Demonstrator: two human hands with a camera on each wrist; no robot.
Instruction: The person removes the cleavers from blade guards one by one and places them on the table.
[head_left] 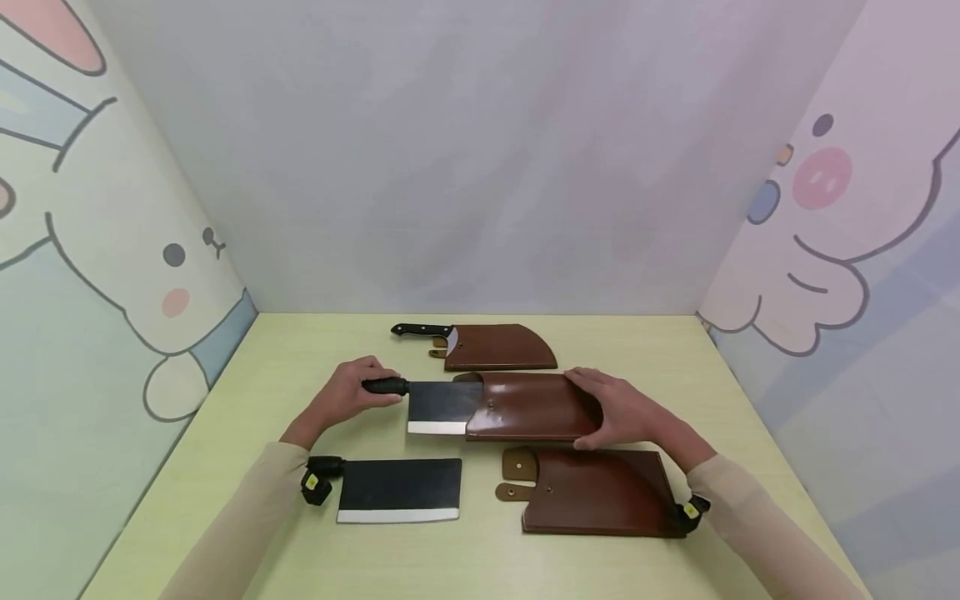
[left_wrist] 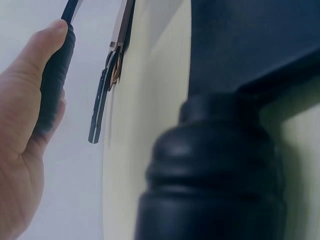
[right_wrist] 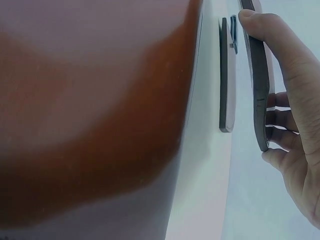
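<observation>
My left hand grips the black handle of a cleaver, whose dark blade with a bright edge points right. Part of that blade is hidden inside a brown leather sheath. At the sheath's right end my right hand holds it between thumb and fingers. The right wrist view shows the sheath edge-on, raised off the table. In the left wrist view the thumb lies along the cleaver's ribbed handle.
A second cleaver lies at the front left, near the left forearm. Beside it on the right lies another brown sheath with its snap straps spread. Behind my hands, a black-handled knife sits in a rounded sheath.
</observation>
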